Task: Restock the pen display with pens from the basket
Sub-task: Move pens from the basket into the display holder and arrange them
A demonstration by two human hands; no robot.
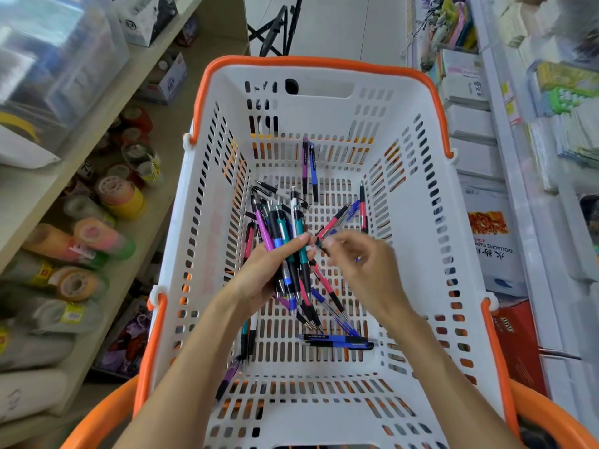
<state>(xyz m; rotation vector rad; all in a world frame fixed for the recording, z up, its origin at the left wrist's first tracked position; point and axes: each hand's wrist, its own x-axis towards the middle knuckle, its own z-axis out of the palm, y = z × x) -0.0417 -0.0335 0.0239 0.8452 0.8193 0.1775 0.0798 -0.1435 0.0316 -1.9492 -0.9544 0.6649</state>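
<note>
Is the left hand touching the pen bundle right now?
Touching. The head view shows the left hand with fingers and thumb curled round the pen bundle above the basket floor.

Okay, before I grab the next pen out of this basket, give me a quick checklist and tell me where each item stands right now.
1. Left hand has a firm hold on the bundle of pens: ok, fingers wrap round it.
2. Right hand free to pick: not ok, it pinches a red pen at one end.
3. Loose pens left in the basket: ok, blue pens lie near the front, a purple and blue pair leans at the back.
4. Bundle tips aligned: not ok, ends look uneven.
5. Pen display within reach: cannot tell, it is not in view.
</note>
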